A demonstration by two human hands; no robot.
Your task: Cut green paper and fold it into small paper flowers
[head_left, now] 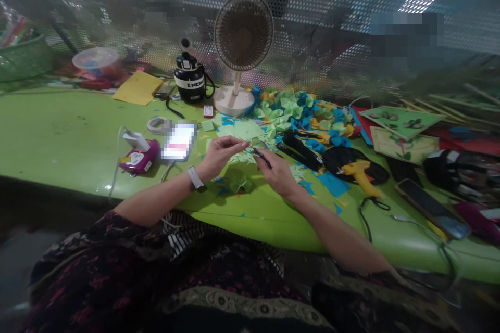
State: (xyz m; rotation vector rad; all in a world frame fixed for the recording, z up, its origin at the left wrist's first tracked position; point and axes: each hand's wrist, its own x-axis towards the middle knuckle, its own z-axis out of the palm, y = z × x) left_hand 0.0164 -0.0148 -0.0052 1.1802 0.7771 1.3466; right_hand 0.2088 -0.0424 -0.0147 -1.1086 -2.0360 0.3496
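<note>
My left hand (223, 157), wearing a pale wristband, is closed in a pinch on a small pale piece (250, 143) that looks like paper. Opposite it, my right hand (279, 173) is wrapped round a slim black tool (263, 158), its tip close to the left fingertips; its exact kind is too small to make out. Below and between both hands, a green folded paper flower (241, 183) lies on the table. Green and blue paper scraps (299, 173) are scattered under and around the hands.
Behind the hands stand a fan (234, 100), a black bottle (190, 80) and a heap of paper flowers (289, 109). Rightward lie a black stapler (300, 152), a yellow glue gun (360, 174) and a phone (432, 208). A lit phone (178, 141) and purple power block (140, 158) sit left.
</note>
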